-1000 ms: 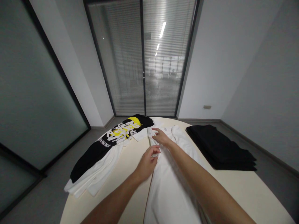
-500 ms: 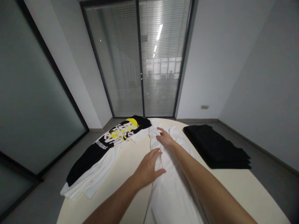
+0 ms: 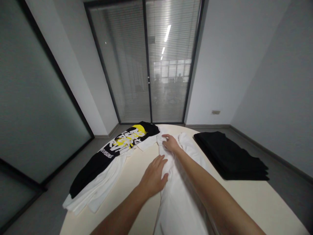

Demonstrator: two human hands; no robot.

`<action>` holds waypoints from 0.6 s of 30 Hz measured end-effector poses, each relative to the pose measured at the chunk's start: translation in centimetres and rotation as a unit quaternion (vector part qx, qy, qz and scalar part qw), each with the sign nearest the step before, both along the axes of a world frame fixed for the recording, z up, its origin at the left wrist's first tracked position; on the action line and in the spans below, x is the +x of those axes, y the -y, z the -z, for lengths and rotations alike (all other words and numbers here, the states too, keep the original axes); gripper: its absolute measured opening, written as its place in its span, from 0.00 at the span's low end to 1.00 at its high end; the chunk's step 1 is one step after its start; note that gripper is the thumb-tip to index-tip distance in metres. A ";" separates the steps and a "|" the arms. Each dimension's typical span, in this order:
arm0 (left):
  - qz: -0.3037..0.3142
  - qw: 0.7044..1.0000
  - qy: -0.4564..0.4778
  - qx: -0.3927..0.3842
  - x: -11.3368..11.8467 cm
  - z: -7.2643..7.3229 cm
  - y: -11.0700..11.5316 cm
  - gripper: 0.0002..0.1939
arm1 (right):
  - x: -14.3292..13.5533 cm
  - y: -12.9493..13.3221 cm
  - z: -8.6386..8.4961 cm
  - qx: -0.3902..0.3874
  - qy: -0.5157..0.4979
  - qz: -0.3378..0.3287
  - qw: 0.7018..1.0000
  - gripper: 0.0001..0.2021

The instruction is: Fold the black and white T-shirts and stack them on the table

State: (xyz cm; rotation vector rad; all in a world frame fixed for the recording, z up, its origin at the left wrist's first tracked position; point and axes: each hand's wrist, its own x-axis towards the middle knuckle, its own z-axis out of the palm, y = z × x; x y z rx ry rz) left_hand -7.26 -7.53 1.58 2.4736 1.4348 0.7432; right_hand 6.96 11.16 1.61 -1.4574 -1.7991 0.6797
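Observation:
A long white garment (image 3: 176,199) stretches from the near edge of the table to its far part, creased around the hands. My left hand (image 3: 154,173) rests at the garment's left edge, thumb and fingers apart, holding nothing. Farther out, my right hand (image 3: 170,143) lies on the far end of the white cloth with its fingers spread. The right forearm passes over the garment and hides some of it.
At the left of the pale round table (image 3: 139,163) lies a black shirt (image 3: 95,166) with yellow and white print, over white clothes (image 3: 107,186). Folded black cloths (image 3: 230,156) are stacked on the right. Beyond stand a glass door and walls.
My left hand's thumb has moved slightly left and toward the fingers. My right hand has shifted a little to the left on the cloth. The view has turned slightly.

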 end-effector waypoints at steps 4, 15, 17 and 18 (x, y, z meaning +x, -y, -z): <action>-0.037 0.999 -0.027 -0.024 -0.1 -0.1 0.0 0.34 | -0.6 -0.5 -0.6 0.006 0.065 0.027 0.997 0.22; -0.047 0.996 -0.047 -0.056 0.0 -0.6 0.2 0.33 | -3.6 -3.1 -1.2 -0.018 0.170 0.048 0.984 0.14; -0.051 0.996 -0.046 -0.060 0.1 -0.5 0.2 0.33 | -3.7 -3.6 -1.3 -0.018 0.170 0.062 0.983 0.13; -0.052 0.996 -0.046 -0.062 0.1 -0.5 0.2 0.34 | -3.7 -3.9 -1.3 -0.015 0.167 0.069 0.983 0.14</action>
